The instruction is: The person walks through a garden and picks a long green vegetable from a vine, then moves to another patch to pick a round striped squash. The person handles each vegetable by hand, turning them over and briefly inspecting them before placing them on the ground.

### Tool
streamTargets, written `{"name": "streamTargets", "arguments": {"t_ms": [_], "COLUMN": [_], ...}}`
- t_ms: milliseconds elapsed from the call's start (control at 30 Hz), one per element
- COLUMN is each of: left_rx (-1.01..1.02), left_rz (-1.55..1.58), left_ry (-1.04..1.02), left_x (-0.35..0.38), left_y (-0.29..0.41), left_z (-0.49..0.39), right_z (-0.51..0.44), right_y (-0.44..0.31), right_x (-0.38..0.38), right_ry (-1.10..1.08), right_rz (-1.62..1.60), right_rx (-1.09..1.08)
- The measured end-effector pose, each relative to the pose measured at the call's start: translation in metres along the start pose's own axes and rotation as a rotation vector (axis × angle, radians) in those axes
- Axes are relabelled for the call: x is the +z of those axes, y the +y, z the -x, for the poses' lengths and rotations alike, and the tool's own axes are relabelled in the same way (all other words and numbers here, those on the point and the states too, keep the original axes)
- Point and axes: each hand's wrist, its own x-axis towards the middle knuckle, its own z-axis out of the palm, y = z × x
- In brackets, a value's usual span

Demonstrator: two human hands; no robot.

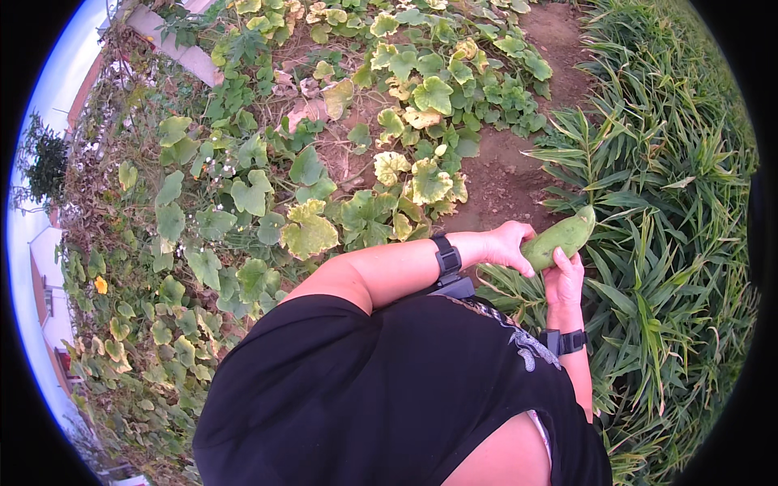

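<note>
A pale green, elongated gourd (560,237) is held in front of my body, tilted so that its tapered far end points up and to the right. My left hand (509,245) grips its near left end, with thumb and fingers spread around it. Around its lower side curl the fingers of my right hand (563,274), the thumb or a fingertip resting on the skin. Part of the gourd's underside is hidden by both hands. A black strap with a small device circles each wrist (448,257).
Broad-leaved squash-like vines (364,212), some yellowing, spread over the ground to the left. Dense narrow-leaved plants (656,243) crowd the right side. Between them runs a strip of bare brown soil (507,176). A concrete slab (173,45) lies at the upper left.
</note>
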Motion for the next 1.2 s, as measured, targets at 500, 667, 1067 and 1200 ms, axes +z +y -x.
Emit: {"name": "streamTargets", "arguments": {"t_ms": [500, 667, 1067, 1200], "left_rx": [0.03, -0.04, -0.104, -0.173], "left_rz": [0.335, 0.472, 0.651, 0.608], "left_ry": [-0.232, -0.052, 0.308, 0.36], "left_x": [-0.213, -0.264, -0.408, -0.444], "left_y": [-0.052, -0.065, -0.069, -0.035], "left_z": [-0.228, -0.282, -0.43, -0.513], "right_z": [-0.286, -0.368, -0.643, -0.731], "right_y": [-0.019, -0.03, -0.053, -0.111], "right_x": [0.072, 0.108, 0.134, 0.14], "right_ry": [0.102, 0.145, -0.178, -0.178], "right_rz": [0.091, 0.306, 0.296, 0.242], "right_rx": [-0.029, 0.021, 0.252, 0.362]}}
